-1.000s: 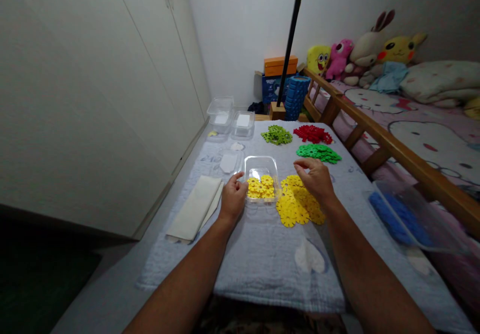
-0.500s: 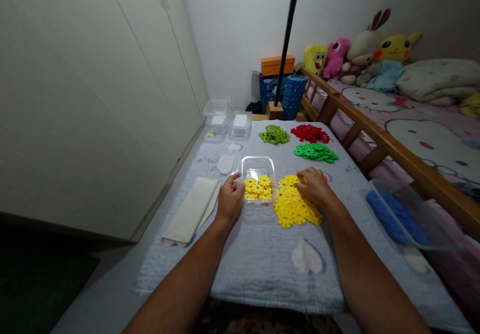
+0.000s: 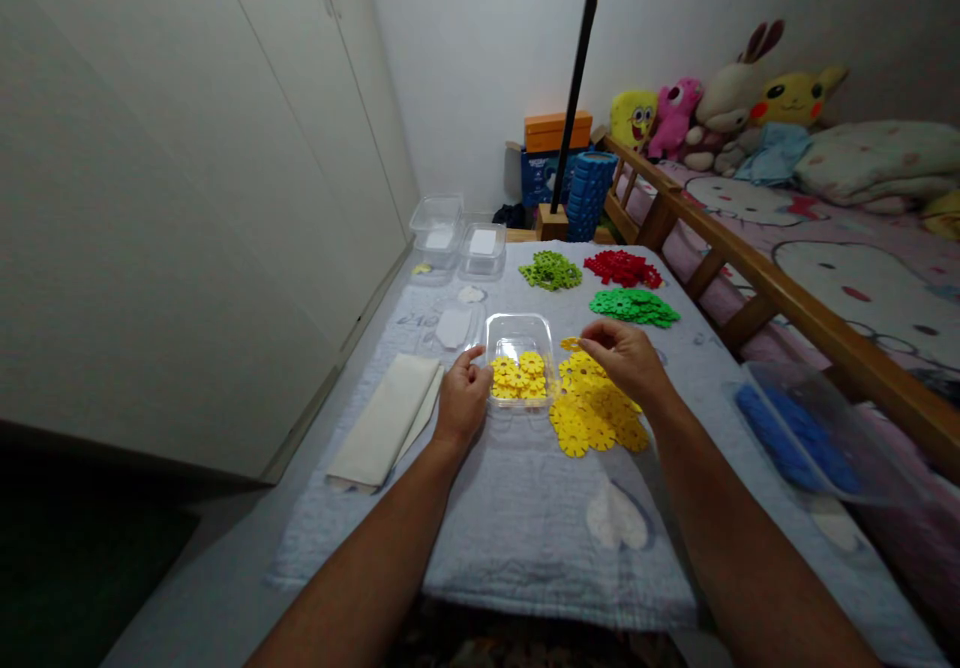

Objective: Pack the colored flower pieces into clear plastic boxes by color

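Note:
A clear plastic container stands near the middle of the table with several yellow snowflake discs lying in its near part. My left hand grips the container's left wall, thumb and fingers at the rim. To the right of the container spreads a pile of yellow snowflake discs. Above that pile's far edge, my right hand pinches a single yellow snowflake disc between thumb and fingertips.
Piles of light green, red and green discs lie farther back. Clear containers stand at the far left. A folded cloth is left of my left hand. Blue pieces fill a clear box by the wooden bed rail.
My right hand has risen from the yellow pile and shifted slightly left, with one yellow snowflake disc now in its fingers. My left hand stays at the container.

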Demonstrator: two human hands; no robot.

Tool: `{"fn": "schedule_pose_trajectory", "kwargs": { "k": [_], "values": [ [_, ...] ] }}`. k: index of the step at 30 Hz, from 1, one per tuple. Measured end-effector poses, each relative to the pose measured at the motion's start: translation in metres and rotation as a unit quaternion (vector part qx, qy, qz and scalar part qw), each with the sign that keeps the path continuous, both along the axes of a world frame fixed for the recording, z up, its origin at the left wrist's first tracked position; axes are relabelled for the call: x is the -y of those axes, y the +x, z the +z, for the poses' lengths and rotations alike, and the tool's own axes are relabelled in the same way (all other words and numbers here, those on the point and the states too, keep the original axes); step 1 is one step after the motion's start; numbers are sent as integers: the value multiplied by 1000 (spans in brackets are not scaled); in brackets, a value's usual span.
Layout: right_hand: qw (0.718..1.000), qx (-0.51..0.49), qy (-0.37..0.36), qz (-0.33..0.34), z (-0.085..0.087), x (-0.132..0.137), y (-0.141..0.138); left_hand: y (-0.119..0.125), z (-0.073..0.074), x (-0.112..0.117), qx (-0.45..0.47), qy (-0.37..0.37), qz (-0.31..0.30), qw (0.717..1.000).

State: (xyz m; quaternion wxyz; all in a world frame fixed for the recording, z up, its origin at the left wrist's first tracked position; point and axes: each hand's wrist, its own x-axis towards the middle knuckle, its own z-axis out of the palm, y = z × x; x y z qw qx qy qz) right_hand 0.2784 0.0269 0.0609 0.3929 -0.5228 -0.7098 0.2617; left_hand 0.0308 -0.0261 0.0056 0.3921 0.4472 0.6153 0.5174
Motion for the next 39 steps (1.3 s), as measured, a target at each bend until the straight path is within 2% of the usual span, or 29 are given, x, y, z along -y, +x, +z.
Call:
{"fn": "schedule_pose_trajectory", "kwargs": {
  "k": [4, 8, 10, 13, 16, 21, 25, 29, 32, 39],
  "values": [
    [990, 117, 57, 55, 9, 1, -40, 0, 0, 0, -3, 21, -6, 1000],
    [955, 281, 72, 65, 9, 0, -73, 0, 0, 0, 1, 23, -10, 1000],
    [943, 321, 67, 65, 7, 0, -84, 0, 0, 0, 2, 24, -10, 1000],
    [941, 325, 45, 79, 5, 0, -91, 0, 1, 0, 13, 24, -12, 1000],
    [955, 284, 34, 74, 5, 1, -78, 1, 1, 0, 17, 22, -12, 1000],
    [979, 200, 42, 17, 4, 0, -24, 0, 0, 0, -6, 18, -9, 1000],
    [977, 213, 20, -28, -16, -1, 13, -1, 2, 0, -16, 24, -7, 1000],
    [960, 273, 13, -56, -38, 1, 22, 0, 5, 1, -3, 22, -5, 1000],
    [952, 301, -10, -47, -42, 2, 23, -1, 5, 1, 2, 21, -6, 1000],
    [951, 302, -50, 47, -37, 6, 38, -3, -1, -1, -5, 27, -9, 1000]
  ]
}}
